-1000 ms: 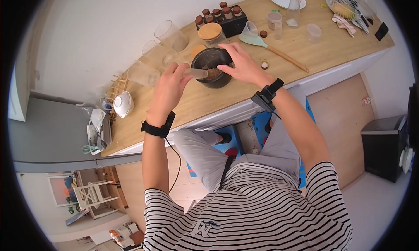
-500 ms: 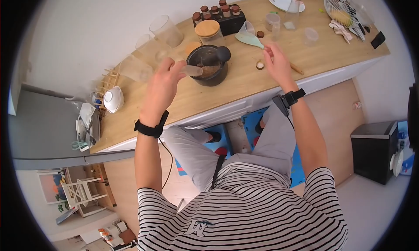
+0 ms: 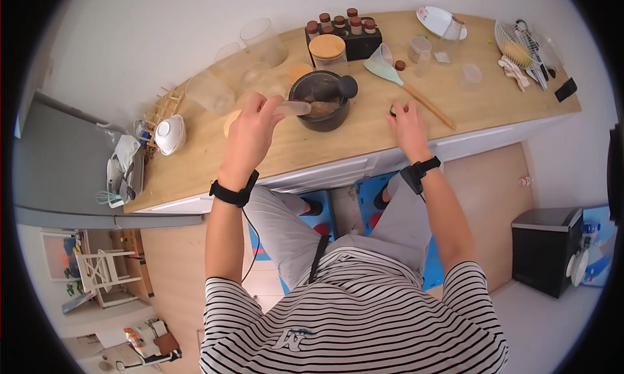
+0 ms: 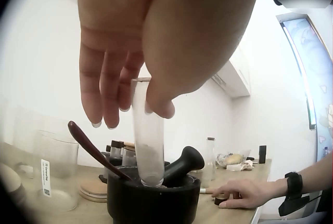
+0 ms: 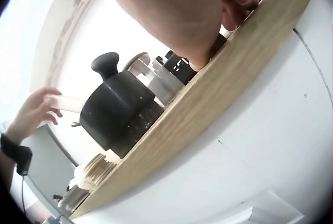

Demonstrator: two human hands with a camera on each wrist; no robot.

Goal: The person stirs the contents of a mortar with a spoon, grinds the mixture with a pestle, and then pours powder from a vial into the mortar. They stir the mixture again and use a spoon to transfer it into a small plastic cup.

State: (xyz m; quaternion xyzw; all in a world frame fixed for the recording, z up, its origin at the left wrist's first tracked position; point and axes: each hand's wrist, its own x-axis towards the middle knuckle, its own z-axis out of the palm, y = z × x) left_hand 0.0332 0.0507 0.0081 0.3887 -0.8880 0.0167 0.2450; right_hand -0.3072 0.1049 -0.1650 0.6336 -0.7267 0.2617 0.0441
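Note:
My left hand [image 3: 250, 130] pinches a clear tube-shaped bottle [image 4: 148, 143] between thumb and fingers. Its lower end stands inside the black mortar [image 3: 322, 122], over brown ground material [image 3: 323, 109]. A black pestle [image 4: 188, 162] leans in the mortar with its knob past the rim. Beside the bottle, a dark reddish-brown spoon handle [image 4: 92, 148] slants out of the mortar in the left wrist view. On the counter to the right, my right hand [image 3: 411, 132] has its thumb and fingertips round a small dark cap [image 4: 220, 201].
Just right of the mortar lies a spatula [image 3: 422, 101] with a wooden handle. Behind it are a wood-lidded jar [image 3: 327, 48] and a black rack [image 3: 364, 46] of small bottles. Large clear containers [image 3: 263, 42] stand at the left, near a white bowl [image 3: 170, 135].
My right hand has left the pestle, moved right over the counter and come down on the small cap. The left hand keeps the bottle at the mortar.

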